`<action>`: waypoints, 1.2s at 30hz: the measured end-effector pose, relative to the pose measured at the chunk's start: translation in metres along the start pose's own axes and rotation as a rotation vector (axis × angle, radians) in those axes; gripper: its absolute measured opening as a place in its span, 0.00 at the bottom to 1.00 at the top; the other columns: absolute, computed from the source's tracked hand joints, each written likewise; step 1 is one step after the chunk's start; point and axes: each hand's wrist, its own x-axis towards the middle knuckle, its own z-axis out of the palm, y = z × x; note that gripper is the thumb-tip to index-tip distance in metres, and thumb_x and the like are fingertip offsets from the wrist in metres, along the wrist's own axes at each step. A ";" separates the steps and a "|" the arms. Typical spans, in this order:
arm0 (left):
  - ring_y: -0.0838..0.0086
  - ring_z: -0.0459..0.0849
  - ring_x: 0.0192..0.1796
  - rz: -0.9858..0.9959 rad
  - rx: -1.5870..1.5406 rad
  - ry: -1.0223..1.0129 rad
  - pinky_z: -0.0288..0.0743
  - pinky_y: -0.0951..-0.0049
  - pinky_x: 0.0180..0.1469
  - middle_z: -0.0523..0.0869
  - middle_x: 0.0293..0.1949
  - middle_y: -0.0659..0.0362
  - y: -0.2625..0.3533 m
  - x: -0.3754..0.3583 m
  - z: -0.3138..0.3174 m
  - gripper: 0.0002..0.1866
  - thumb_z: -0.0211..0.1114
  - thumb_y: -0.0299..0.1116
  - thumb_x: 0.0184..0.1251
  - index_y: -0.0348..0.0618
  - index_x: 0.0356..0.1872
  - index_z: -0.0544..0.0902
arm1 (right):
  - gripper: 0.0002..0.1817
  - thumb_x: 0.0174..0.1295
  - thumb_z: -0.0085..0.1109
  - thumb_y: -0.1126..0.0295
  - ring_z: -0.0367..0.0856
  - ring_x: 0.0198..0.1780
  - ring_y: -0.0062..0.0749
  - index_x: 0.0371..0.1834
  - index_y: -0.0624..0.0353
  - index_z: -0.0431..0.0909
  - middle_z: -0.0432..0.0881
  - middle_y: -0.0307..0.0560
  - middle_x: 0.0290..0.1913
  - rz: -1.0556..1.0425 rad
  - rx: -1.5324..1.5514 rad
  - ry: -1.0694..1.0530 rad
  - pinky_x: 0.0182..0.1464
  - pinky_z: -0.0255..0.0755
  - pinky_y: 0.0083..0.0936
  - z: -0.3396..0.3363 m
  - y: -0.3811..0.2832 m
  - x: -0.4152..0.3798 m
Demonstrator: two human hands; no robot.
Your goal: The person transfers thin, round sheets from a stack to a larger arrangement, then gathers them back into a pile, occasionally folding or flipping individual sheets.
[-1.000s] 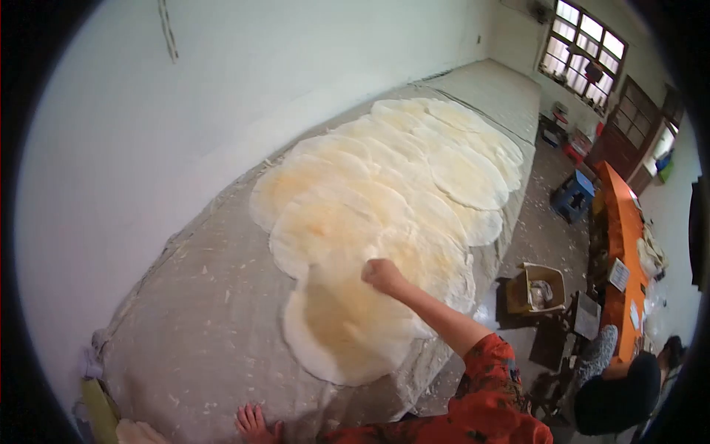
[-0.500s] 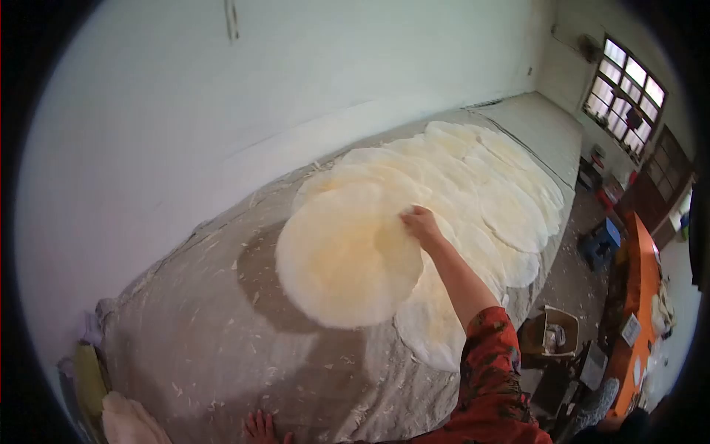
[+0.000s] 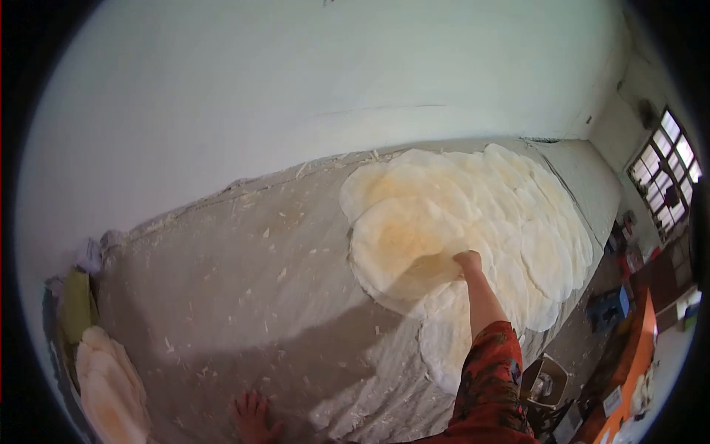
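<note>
My right hand (image 3: 467,264), at the end of an outstretched arm in a red patterned sleeve, is closed at the right edge of a thin round cream-coloured sheet (image 3: 407,240). The sheet lies nearly flat, its middle more yellow than its rim. Beyond and to its right spreads a layer of overlapping sheets (image 3: 510,222) of the same kind. One more round sheet (image 3: 444,340) is partly under my forearm. My left hand (image 3: 254,416) rests open, fingers spread, on the grey covered surface (image 3: 222,296) near the bottom edge.
Several similar sheets (image 3: 111,388) are piled at the lower left beside a yellow-green object (image 3: 78,307). A white wall (image 3: 296,81) borders the far side. On the right are a cardboard box (image 3: 546,379), a blue stool (image 3: 610,307) and an orange bench-like piece (image 3: 629,370). Pale scraps dot the grey cover.
The round sheet, held raised before, has come down onto the grey surface against the other sheets. My right hand has lowered with it. The view has turned left, showing more of the left pile.
</note>
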 end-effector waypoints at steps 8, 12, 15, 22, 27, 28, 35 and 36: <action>0.51 0.52 0.69 0.021 -0.093 0.183 0.38 0.40 0.66 0.61 0.65 0.51 -0.007 -0.005 0.012 0.38 0.63 0.56 0.44 0.45 0.56 0.69 | 0.08 0.43 0.68 0.68 0.66 0.20 0.31 0.24 0.58 0.78 0.72 0.42 0.21 0.132 0.398 -0.092 0.19 0.57 0.28 0.000 -0.041 -0.010; 0.53 0.51 0.70 0.008 -0.090 0.172 0.37 0.42 0.67 0.62 0.65 0.53 -0.004 -0.011 0.002 0.37 0.64 0.55 0.44 0.47 0.57 0.70 | 0.15 0.43 0.66 0.65 0.74 0.32 0.36 0.34 0.60 0.77 0.77 0.47 0.34 -0.266 0.132 -0.289 0.31 0.69 0.35 -0.020 -0.113 -0.023; 0.55 0.51 0.70 0.023 -0.128 0.194 0.37 0.43 0.68 0.62 0.65 0.53 -0.005 -0.013 -0.003 0.37 0.64 0.54 0.44 0.48 0.57 0.70 | 0.18 0.45 0.63 0.68 0.77 0.39 0.37 0.40 0.64 0.75 0.77 0.50 0.40 -0.227 0.536 -0.452 0.33 0.73 0.34 -0.057 -0.206 -0.106; 0.60 0.50 0.71 0.050 -0.244 0.275 0.34 0.46 0.68 0.63 0.65 0.55 -0.014 -0.020 0.004 0.34 0.63 0.55 0.48 0.48 0.56 0.72 | 0.17 0.56 0.55 0.71 0.78 0.46 0.41 0.48 0.66 0.71 0.78 0.51 0.46 -0.232 1.253 -0.512 0.50 0.74 0.37 -0.110 -0.263 -0.268; 0.60 0.63 0.65 0.079 -0.689 0.361 0.53 0.47 0.63 0.67 0.62 0.54 -0.034 -0.021 0.032 0.31 0.60 0.56 0.54 0.46 0.53 0.73 | 0.17 0.59 0.50 0.70 0.77 0.50 0.40 0.50 0.67 0.71 0.78 0.53 0.48 -0.227 1.304 -0.465 0.53 0.72 0.38 -0.056 -0.149 -0.347; 0.59 0.68 0.61 0.049 -1.187 0.316 0.61 0.48 0.60 0.70 0.59 0.53 -0.037 -0.024 0.037 0.32 0.59 0.58 0.56 0.44 0.53 0.72 | 0.17 0.56 0.52 0.72 0.76 0.50 0.40 0.49 0.66 0.72 0.78 0.50 0.48 -0.109 1.290 -0.429 0.55 0.70 0.40 -0.036 -0.133 -0.382; 0.59 0.75 0.51 -0.551 -2.722 -0.688 0.69 0.50 0.55 0.74 0.48 0.51 -0.009 -0.065 0.045 0.39 0.57 0.62 0.56 0.36 0.55 0.65 | 0.20 0.56 0.50 0.71 0.76 0.49 0.45 0.51 0.70 0.68 0.76 0.57 0.48 0.273 1.091 -0.572 0.54 0.71 0.39 0.036 -0.070 -0.460; 0.59 0.75 0.51 -0.551 -2.733 -0.696 0.69 0.50 0.55 0.74 0.48 0.51 -0.012 -0.069 0.042 0.39 0.57 0.62 0.56 0.36 0.55 0.65 | 0.17 0.54 0.51 0.74 0.78 0.45 0.42 0.48 0.68 0.69 0.77 0.54 0.44 0.158 1.056 -0.531 0.48 0.73 0.36 0.025 -0.099 -0.485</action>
